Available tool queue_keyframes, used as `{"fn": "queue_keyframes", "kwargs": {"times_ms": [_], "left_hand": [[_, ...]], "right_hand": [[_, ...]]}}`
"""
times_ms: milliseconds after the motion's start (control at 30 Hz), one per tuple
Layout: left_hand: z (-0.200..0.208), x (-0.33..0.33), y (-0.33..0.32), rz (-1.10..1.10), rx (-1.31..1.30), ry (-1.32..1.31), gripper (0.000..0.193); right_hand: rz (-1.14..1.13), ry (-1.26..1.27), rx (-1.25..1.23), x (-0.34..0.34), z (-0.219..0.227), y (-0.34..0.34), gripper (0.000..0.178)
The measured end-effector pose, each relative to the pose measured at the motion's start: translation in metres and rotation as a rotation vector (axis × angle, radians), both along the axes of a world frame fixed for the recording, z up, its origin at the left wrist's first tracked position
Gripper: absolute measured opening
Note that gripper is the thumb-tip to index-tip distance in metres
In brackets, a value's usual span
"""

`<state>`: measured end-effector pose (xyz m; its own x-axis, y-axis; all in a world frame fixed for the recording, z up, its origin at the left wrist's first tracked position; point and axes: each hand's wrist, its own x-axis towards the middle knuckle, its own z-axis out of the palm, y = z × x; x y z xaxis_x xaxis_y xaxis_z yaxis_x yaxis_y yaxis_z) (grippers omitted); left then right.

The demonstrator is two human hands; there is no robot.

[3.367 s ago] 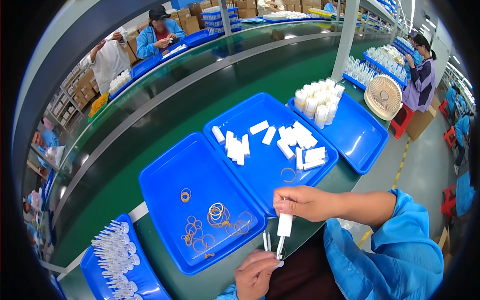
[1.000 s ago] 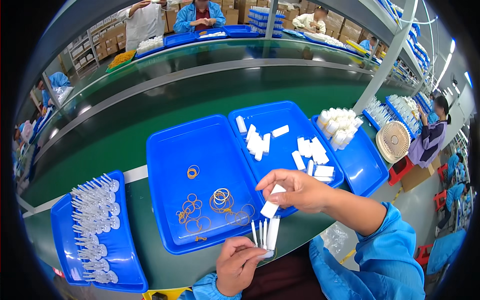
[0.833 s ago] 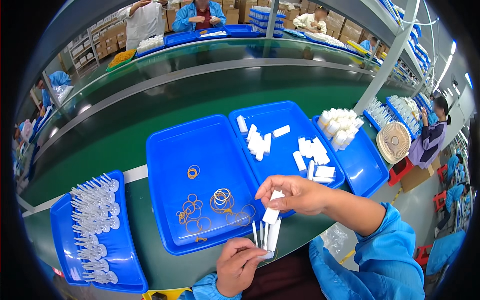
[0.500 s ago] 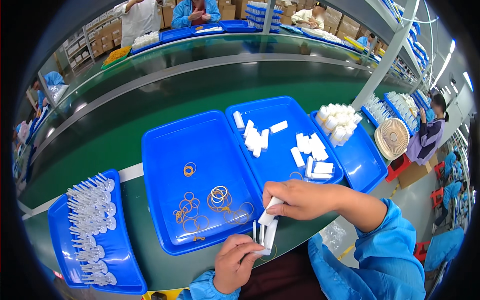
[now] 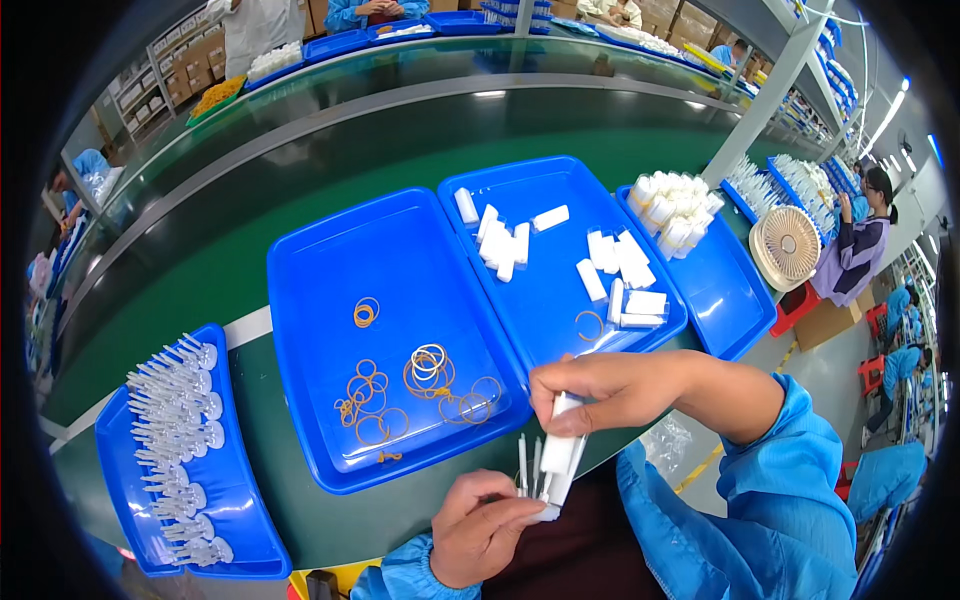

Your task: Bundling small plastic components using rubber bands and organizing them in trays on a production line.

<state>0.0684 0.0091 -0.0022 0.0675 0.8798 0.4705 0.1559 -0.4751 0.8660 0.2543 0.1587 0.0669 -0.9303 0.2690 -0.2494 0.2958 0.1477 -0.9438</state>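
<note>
My left hand (image 5: 480,525) pinches the low end of a white pronged holder (image 5: 523,468), whose thin prongs point upward. From above, my right hand (image 5: 615,390) grips a white rectangular block (image 5: 562,440) between thumb and fingers. The block stands among the prongs, its lower end close to the holder's base. Another white strip shows just to its right, partly covered. My left fingers hide most of the base. Both hands are over the near table edge, in front of the blue tray (image 5: 325,270) with loose rubber bands (image 5: 430,368).
At the left, a blue tray (image 5: 245,510) bears rows of clear-based pronged pieces (image 5: 180,440). A second blue tray (image 5: 535,310) contains white blocks (image 5: 503,245). Farther right, banded white bundles (image 5: 675,215) stand in another blue tray (image 5: 725,310). A beige fan (image 5: 785,248) is beyond.
My right hand has lowered the block between the holder's prongs, beside the other white piece. Both hands and the holder have shifted slightly right. The trays appear higher in the view.
</note>
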Motion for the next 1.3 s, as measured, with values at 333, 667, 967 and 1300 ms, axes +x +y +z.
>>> {"fn": "queue_keyframes", "kwargs": {"times_ms": [333,667,967,1300], "left_hand": [[-0.003,-0.002,0.004,0.125,-0.127,-0.070,0.025],[-0.005,-0.001,0.010,0.214,-0.028,-0.053,0.016],[-0.003,-0.005,0.001,0.263,0.048,-0.016,0.015],[-0.006,0.002,0.006,0.166,0.060,0.096,0.011]], "right_hand": [[-0.116,0.192,0.199,-0.001,-0.014,-0.037,0.017],[-0.585,-0.086,1.357,0.013,-0.036,0.105,0.036],[-0.447,-0.570,1.375,0.026,-0.059,0.152,0.031],[-0.594,0.250,-0.383,-0.014,-0.014,0.000,0.039]]}}
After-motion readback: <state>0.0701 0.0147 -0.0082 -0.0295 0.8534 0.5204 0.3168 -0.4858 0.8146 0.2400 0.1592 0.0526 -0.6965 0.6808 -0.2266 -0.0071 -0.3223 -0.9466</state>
